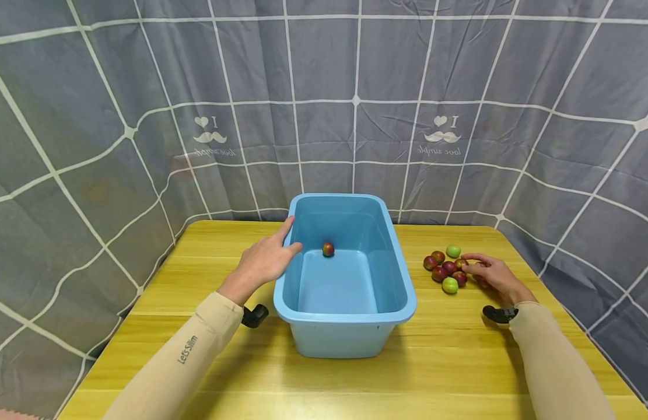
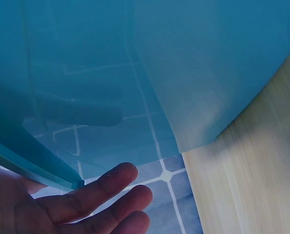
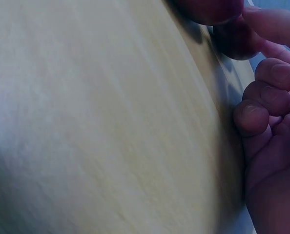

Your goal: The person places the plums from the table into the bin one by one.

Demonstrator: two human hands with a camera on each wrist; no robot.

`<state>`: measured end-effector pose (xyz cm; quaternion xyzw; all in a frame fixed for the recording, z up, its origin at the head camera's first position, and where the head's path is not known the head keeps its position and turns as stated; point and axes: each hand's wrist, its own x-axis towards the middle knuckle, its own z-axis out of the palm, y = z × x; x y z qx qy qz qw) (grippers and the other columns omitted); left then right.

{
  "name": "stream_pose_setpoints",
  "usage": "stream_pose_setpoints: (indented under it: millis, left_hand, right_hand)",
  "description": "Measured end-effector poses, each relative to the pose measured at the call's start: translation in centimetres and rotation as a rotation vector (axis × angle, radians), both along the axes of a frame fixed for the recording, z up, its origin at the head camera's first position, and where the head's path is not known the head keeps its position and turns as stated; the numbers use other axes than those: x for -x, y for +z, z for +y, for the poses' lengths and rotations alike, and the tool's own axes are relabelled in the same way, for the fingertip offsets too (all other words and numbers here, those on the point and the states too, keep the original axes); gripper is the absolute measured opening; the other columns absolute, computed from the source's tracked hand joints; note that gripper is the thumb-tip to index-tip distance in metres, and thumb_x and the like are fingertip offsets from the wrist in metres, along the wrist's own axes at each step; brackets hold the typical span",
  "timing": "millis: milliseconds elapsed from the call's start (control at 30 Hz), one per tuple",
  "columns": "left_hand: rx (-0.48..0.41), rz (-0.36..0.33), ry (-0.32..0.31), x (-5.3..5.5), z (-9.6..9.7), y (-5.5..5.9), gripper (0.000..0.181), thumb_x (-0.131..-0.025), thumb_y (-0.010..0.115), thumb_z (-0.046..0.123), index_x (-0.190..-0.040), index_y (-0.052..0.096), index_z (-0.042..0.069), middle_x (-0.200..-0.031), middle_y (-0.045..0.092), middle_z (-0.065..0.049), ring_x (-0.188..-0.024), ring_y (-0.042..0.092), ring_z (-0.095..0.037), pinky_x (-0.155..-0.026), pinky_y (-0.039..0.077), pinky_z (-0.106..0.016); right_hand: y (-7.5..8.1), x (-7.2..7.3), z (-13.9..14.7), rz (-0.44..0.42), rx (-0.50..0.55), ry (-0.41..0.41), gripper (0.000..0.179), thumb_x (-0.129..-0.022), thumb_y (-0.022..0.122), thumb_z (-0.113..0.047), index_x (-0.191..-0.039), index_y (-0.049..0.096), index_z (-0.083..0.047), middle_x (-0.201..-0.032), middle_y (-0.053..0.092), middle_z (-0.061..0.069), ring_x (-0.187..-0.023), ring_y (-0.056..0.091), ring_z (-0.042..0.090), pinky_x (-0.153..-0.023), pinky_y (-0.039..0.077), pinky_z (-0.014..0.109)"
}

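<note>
A light blue plastic tub (image 1: 345,318) stands mid-table with one red-green plum (image 1: 328,249) on its floor. My left hand (image 1: 265,256) holds the tub's left rim, thumb over the inner side; in the left wrist view several fingers (image 2: 111,183) lie outside, below the rim. To the right is a loose cluster of small plums, mostly dark red (image 1: 439,274), two of them green (image 1: 450,285). My right hand (image 1: 494,274) pinches a plum (image 1: 461,263) at the cluster's right side between thumb and forefinger, other fingers curled. Another dark plum (image 3: 235,41) shows beyond the fingertips.
The yellow wooden table (image 1: 224,233) carries the tub and the plums. A grey curtain (image 1: 324,134) with white grid lines hangs round the back and both sides. Black straps with small devices (image 1: 255,315) sit at both wrists.
</note>
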<state>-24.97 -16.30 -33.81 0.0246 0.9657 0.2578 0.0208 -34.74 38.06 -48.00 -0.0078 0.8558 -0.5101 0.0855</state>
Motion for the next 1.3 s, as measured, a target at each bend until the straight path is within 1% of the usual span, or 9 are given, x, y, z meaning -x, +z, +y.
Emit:
stream_pose_setpoints:
  millis: [233,400,567,800,900,1067,1133,1167,1300]
  left_hand:
    - [0.001,-0.001,0.006,0.02,0.01,0.0,0.074,-0.098,0.039,0.054,-0.163,0.007,0.038,-0.099,0.066,-0.01,-0.073,0.061,-0.025,-0.056,0.044,-0.038]
    - [-0.003,0.0,0.008,-0.01,0.03,0.11,0.074,-0.097,0.038,0.054,-0.163,0.007,0.038,-0.094,0.065,-0.009,-0.071,0.06,-0.025,-0.056,0.043,-0.038]
    - [-0.007,-0.006,0.005,-0.12,0.06,0.2,0.074,-0.098,0.038,0.055,-0.163,0.007,0.037,-0.093,0.065,-0.01,-0.072,0.061,-0.026,-0.056,0.044,-0.039]
    - [-0.013,-0.003,0.002,-0.12,-0.01,0.08,0.074,-0.098,0.039,0.054,-0.163,0.007,0.036,-0.112,0.067,-0.012,-0.077,0.062,-0.025,-0.057,0.044,-0.038]
    - [-0.015,-0.003,0.006,-0.13,-0.05,0.06,0.074,-0.098,0.038,0.054,-0.163,0.008,0.037,-0.109,0.067,-0.012,-0.075,0.062,-0.025,-0.056,0.044,-0.038]
    - [-0.019,-0.011,0.006,-0.17,0.01,0.14,0.074,-0.097,0.038,0.054,-0.163,0.007,0.038,-0.091,0.064,-0.009,-0.068,0.06,-0.025,-0.054,0.043,-0.037]
    - [-0.018,-0.015,0.005,-0.17,0.01,0.14,0.074,-0.098,0.038,0.054,-0.163,0.007,0.037,-0.088,0.063,-0.009,-0.067,0.06,-0.025,-0.054,0.043,-0.037]
    - [-0.018,-0.015,0.004,-0.16,0.0,0.14,0.074,-0.098,0.038,0.054,-0.163,0.007,0.037,-0.089,0.063,-0.009,-0.068,0.06,-0.025,-0.054,0.042,-0.037]
    - [-0.013,-0.01,0.0,-0.15,-0.09,0.12,0.074,-0.098,0.038,0.054,-0.163,0.007,0.037,-0.105,0.067,-0.011,-0.071,0.061,-0.025,-0.055,0.043,-0.037]
  right_hand:
    - [0.19,-0.12,-0.23,0.009,-0.026,-0.011,0.067,-0.096,0.068,-0.037,-0.147,0.045,0.001,-0.073,0.045,-0.006,-0.058,0.044,0.011,-0.057,0.04,0.025]
    - [0.24,-0.2,-0.25,0.011,-0.034,-0.011,0.068,-0.096,0.068,-0.039,-0.146,0.046,0.002,-0.075,0.045,-0.006,-0.059,0.044,0.012,-0.058,0.04,0.025]
    - [0.12,-0.15,-0.21,0.024,-0.046,-0.009,0.065,-0.096,0.067,-0.04,-0.143,0.05,0.001,-0.077,0.045,-0.004,-0.06,0.044,0.011,-0.058,0.04,0.025]
    - [-0.06,-0.26,0.03,0.035,0.011,-0.016,0.058,-0.096,0.068,-0.036,-0.139,0.054,0.0,-0.074,0.045,-0.005,-0.058,0.044,0.011,-0.056,0.04,0.026]
    - [-0.03,-0.31,0.08,0.027,0.039,-0.019,0.054,-0.096,0.069,-0.035,-0.137,0.056,-0.001,-0.071,0.046,-0.006,-0.057,0.044,0.011,-0.055,0.04,0.025]
    - [0.09,-0.43,0.08,0.008,0.077,-0.01,0.048,-0.097,0.068,-0.032,-0.134,0.058,-0.004,-0.072,0.048,-0.007,-0.058,0.044,0.011,-0.055,0.039,0.025]
    - [0.13,-0.46,0.12,0.002,0.091,-0.007,0.046,-0.097,0.068,-0.033,-0.132,0.059,-0.005,-0.074,0.049,-0.007,-0.058,0.043,0.011,-0.056,0.039,0.025]
    - [0.13,-0.45,0.18,0.0,0.098,-0.007,0.045,-0.097,0.068,-0.033,-0.132,0.06,-0.006,-0.075,0.051,-0.007,-0.058,0.044,0.01,-0.056,0.039,0.025]
    - [0.23,-0.44,0.36,-0.01,0.117,-0.007,0.041,-0.096,0.068,-0.034,-0.129,0.062,-0.011,-0.079,0.055,-0.007,-0.06,0.044,0.011,-0.057,0.04,0.025]
